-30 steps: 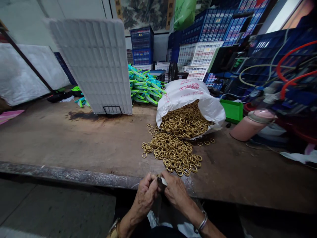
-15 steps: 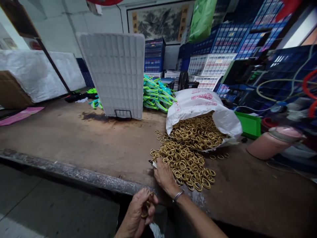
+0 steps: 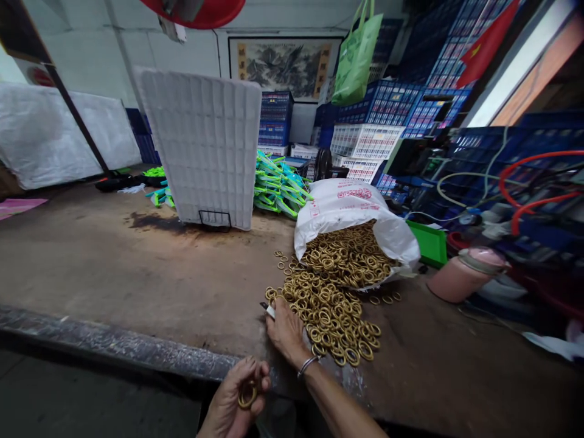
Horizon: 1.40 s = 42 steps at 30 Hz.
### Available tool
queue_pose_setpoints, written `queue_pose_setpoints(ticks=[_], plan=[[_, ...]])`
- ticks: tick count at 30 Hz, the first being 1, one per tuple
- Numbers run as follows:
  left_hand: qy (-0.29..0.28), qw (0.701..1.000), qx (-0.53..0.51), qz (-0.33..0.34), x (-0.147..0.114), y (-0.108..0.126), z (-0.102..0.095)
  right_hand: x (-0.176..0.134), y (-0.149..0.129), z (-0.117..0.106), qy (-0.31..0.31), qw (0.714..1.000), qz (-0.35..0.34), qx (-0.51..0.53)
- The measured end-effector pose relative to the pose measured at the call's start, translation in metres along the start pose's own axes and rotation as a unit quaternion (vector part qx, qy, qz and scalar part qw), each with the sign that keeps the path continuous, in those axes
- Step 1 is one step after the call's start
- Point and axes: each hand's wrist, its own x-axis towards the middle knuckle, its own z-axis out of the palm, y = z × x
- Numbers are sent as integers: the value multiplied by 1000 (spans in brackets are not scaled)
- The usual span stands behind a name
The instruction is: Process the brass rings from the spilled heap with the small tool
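Near the table's front edge, my left hand [image 3: 235, 395] has its fingers curled round at least one gold ring [image 3: 247, 395]. My right hand [image 3: 286, 331] rests at the left side of a loose pile of gold rings [image 3: 335, 313], its fingers closed on a small white tool with a dark tip [image 3: 269, 310]. What kind of tool it is I cannot make out. Behind the pile, a white woven sack [image 3: 347, 201] lies on its side, its mouth facing me and full of the same rings.
A ribbed white panel [image 3: 205, 146] stands upright on the brown table [image 3: 114, 261]. Beside it is a heap of green and blue plastic pieces [image 3: 278, 185]. On the right are a green tray [image 3: 429, 243] and a pink cylinder [image 3: 465, 274]. Crates [image 3: 365, 143] are stacked behind.
The view has shifted, so the table things appear further left. My left hand has turned a little, and a ring in it shows more clearly. My right hand stays at the pile with the tool.
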Motion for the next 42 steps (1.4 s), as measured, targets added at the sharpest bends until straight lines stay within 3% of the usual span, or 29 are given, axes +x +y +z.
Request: queue_pose_setpoints(ticks=[6,10,14,22,27,32,37,42], plan=[[0,996,73,58,9,4,1,-9,13,-1,-3,995,-22,93],[11,982,161,100,12,5,12,-29,29,-8,2,974,-96,207],[-7,962,252,100,15,-4,21,-53,39,-19,-10,951,-141,275],[2,919,381,105,14,-18,25,-75,45,-28,-48,929,-80,359],[-6,878,437,197,13,-21,26,-75,47,-27,-71,924,-2,375],[-31,849,469,240,12,-23,31,-75,47,-26,-118,891,34,437],[-12,886,441,146,10,-20,34,-73,48,-27,-107,893,46,435],[-39,939,341,19,6,-21,33,-73,45,-34,-104,911,37,396]])
